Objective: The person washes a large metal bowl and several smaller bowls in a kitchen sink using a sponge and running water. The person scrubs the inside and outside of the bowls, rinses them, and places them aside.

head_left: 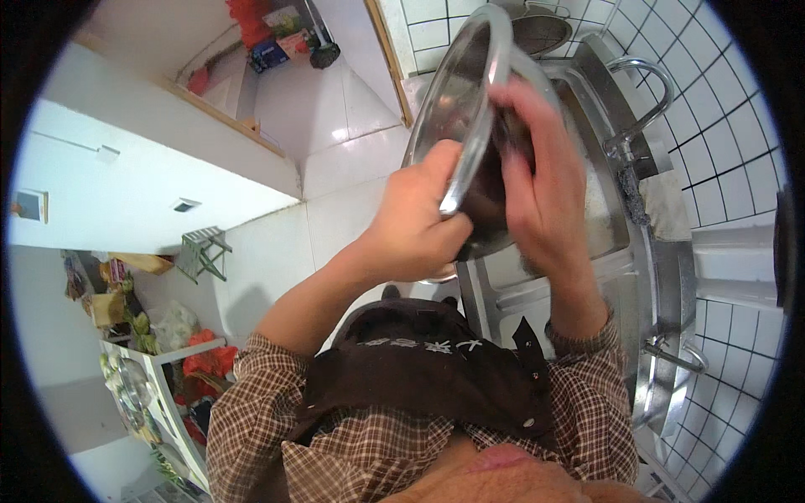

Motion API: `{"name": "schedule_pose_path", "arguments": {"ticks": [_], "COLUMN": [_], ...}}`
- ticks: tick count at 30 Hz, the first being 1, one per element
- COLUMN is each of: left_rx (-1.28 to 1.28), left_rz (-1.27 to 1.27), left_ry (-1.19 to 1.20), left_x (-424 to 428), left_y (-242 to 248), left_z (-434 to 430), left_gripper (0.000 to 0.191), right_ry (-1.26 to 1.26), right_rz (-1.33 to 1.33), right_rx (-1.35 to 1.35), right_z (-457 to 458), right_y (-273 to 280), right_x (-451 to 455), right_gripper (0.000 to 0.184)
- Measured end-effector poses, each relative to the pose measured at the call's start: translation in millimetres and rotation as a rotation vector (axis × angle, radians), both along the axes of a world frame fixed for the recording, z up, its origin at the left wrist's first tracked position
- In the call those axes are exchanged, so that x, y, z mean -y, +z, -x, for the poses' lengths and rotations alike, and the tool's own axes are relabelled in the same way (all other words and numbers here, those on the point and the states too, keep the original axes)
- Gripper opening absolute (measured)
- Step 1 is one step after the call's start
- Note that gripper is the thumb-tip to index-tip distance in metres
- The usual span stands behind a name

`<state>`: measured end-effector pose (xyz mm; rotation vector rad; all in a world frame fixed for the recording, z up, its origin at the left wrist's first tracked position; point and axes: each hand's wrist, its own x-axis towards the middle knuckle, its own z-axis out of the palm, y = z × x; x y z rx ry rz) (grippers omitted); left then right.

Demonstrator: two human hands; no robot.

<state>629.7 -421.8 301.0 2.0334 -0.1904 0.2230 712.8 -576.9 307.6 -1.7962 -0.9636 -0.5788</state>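
A round stainless steel basin (434, 119) is held up on its side, tilted, at the left edge of the sink. My left hand (415, 214) grips its lower rim, thumb on one side and fingers on the other. My right hand (550, 182) is against the basin's outer, right-hand side, blurred, with its fingers bent. Whether it holds anything is unclear, as the space under its fingers is dark. Below both hands lies the stainless steel double sink (497, 267), partly hidden by the basin and my right forearm.
A curved chrome tap (660, 94) rises by the tiled wall, and a second tap (679, 355) sits nearer me. A pale cloth (666, 207) lies on the sink's back ledge. A strainer (541, 31) stands behind the basin. On the floor at left are a folding stool (204, 251) and a white-framed rack (170, 358).
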Motion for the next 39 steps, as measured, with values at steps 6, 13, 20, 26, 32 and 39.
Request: {"name": "schedule_pose_path", "arguments": {"ticks": [6, 13, 20, 26, 32, 39], "left_rx": [0.082, 0.234, 0.156, 0.080, -0.481, -0.441], "left_rz": [-0.028, -0.116, -0.090, -0.170, 0.668, 1.024], "left_ry": [-0.111, -0.312, -0.567, 0.311, 0.765, 0.539], "left_x": [22, 38, 26, -80, -134, -154], "left_y": [-29, -69, -103, -168, -231, -206], "left_z": [12, 31, 49, 67, 87, 82], "left_gripper": [0.045, 0.030, 0.039, 0.049, 0.046, 0.044], "right_ry": [-0.010, -0.453, -0.757, -0.672, -0.614, -0.521], "right_rz": [-0.217, -0.115, -0.154, -0.484, -0.665, -0.613], "right_rx": [-0.472, -0.712, -0.767, -0.839, -1.019, -1.141], "right_z": [65, 77, 104, 116, 127, 112], "right_y": [-29, -21, -43, -82, -143, -181], "right_x": [33, 34, 35, 42, 12, 18], "right_gripper": [0.040, 0.058, 0.038, 0.038, 0.039, 0.046]}}
